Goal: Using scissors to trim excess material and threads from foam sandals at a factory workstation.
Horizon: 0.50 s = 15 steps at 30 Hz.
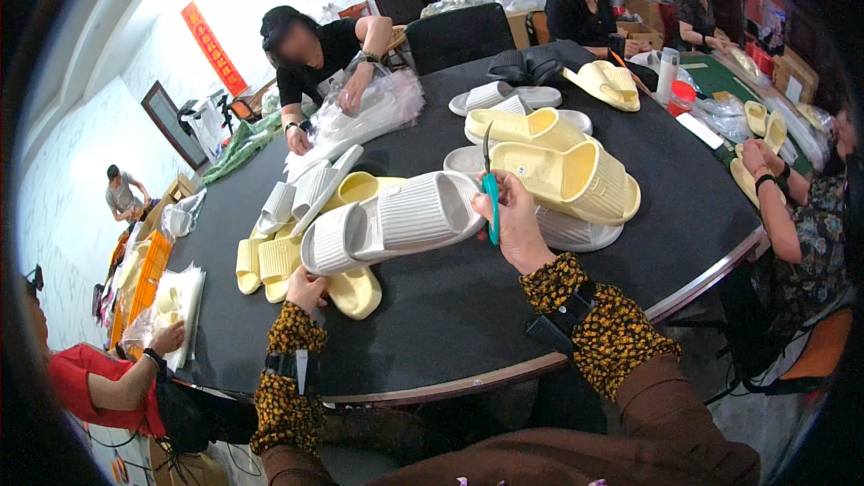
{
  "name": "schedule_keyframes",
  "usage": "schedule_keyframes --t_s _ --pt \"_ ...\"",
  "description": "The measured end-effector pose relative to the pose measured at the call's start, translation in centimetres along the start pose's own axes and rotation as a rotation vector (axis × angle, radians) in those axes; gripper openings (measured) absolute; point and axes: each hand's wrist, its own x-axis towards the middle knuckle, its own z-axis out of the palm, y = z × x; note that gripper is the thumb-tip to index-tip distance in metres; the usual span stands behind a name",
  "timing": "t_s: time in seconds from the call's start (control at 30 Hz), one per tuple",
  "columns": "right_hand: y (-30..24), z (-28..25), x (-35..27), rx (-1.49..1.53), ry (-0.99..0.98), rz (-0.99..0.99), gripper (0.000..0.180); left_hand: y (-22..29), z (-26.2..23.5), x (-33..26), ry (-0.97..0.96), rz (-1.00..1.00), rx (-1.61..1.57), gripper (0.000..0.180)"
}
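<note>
A pair of light grey ribbed slide slippers (416, 214) is held above the dark table, lying lengthwise between my hands. My left hand (309, 291) is closed on the near left end, fingers partly under it. My right hand (520, 223), at the other end, grips teal-handled thread snips (491, 202) with the blades pointing up; its fingertips also touch the slippers' end. Just below lie pale yellow slippers (355, 292) and a yellow pair (279, 257). Larger yellow slippers (601, 182) are stacked on grey ones (576, 232) to the right.
Across the black table (432, 333), a person in black (306, 81) handles clear plastic bags (382, 112). More slippers (607, 83) stand at the far side. Other people sit left and right; a white bottle (667, 74) and red-lidded jar (681, 97) stand at far right.
</note>
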Motion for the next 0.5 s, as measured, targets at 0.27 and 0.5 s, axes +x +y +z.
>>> schedule_keyframes --t_s 0.27,0.5 --pt "-0.3 -0.3 0.4 -0.026 0.072 -0.042 0.049 1.5 4.7 1.2 -0.018 0.087 -0.106 0.052" --pt "-0.8 -0.2 0.8 -0.096 0.137 -0.074 0.045 5.3 9.7 -0.4 -0.138 0.141 -0.134 0.062"
